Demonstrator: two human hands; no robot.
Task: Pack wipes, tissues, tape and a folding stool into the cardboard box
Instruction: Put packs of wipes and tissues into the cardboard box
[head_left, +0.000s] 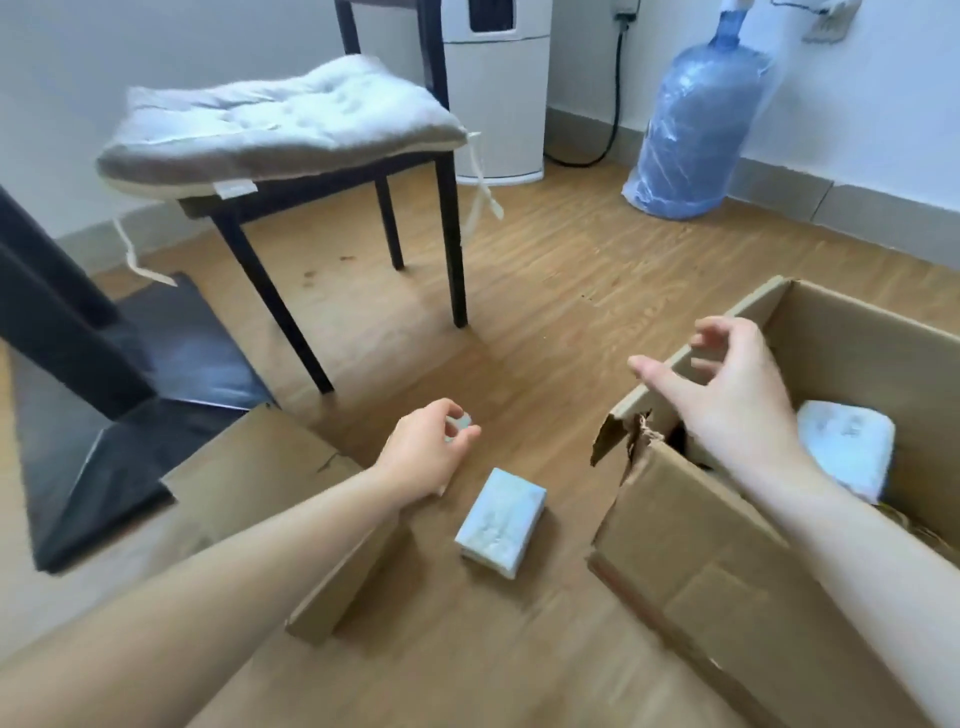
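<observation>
An open cardboard box (701, 561) with a torn left corner stands on the floor at the right. Inside it lies a white soft pack (847, 447), partly hidden by my right arm. My right hand (727, 389) hovers over the box's left edge, fingers spread, holding nothing. A small pale tissue pack (501, 522) lies on the floor between the box and my left arm. Just beyond it my left hand (428, 452) pinches a small pale object (460, 423), mostly hidden by the fingers.
A flattened piece of cardboard (260, 499) lies under my left forearm. A dark chair with a grey cushion (280, 124) stands behind. A black table base (119, 395) is at the left. A blue water jug (696, 130) and a white appliance (498, 88) stand by the wall.
</observation>
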